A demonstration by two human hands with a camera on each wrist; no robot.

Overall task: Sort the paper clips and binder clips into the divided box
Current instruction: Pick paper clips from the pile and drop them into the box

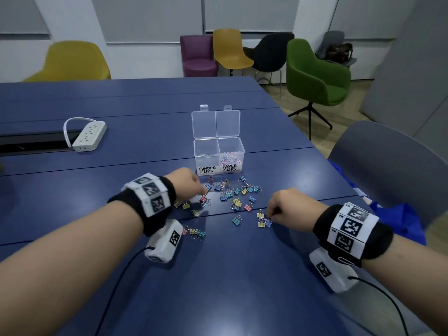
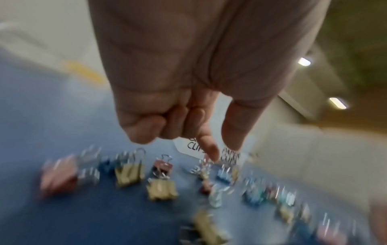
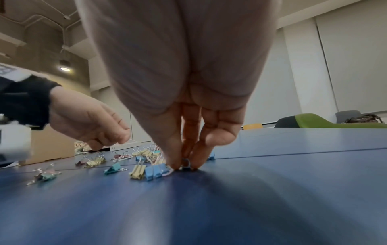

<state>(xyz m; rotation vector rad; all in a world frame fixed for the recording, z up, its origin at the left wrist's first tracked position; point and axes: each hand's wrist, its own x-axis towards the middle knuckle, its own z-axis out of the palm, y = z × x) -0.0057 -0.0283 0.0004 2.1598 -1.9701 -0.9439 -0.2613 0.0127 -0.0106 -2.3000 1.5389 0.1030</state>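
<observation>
The left hand (image 1: pixel 188 184) reaches forward with its back up and its wrist raised off the table (image 1: pixel 242 275). In the left wrist view the index finger and thumb (image 2: pixel 234 132) point down, their tips a little apart, over the metal loops of a clip lying just before the box (image 1: pixel 219 154). The other fingers (image 2: pixel 146 126) are curled into the palm. That view is blurred, so whether the tips already touch or hold anything cannot be told.

The right hand (image 1: pixel 288 209) is lowered nearer the body, fingers pointing straight down. In the right wrist view the thumb and two fingertips (image 3: pixel 198 159) press together on the table around a small blue binder clip (image 3: pixel 186 165), pinching it. Just to the left of those fingertips lie two more blue clips (image 3: pixel 156 171) and a yellow one (image 3: pixel 138 171), touching one another.

The box stands beyond both hands, its two lids open and upright. It has two compartments. The one marked BINDER CLIPS, beyond the left fingertips, looks bare. The one marked PAPER CLIPS holds a heap of pastel paper clips (image 1: pixel 230 157), too many and too tangled to count.

Roughly thirty binder clips (image 1: pixel 236 202) in pink, yellow, blue and green lie scattered between the fingers of both hands and the box. A few paper clips lie among them. A group of three (image 1: pixel 195 232) lies near the left wrist.
</observation>
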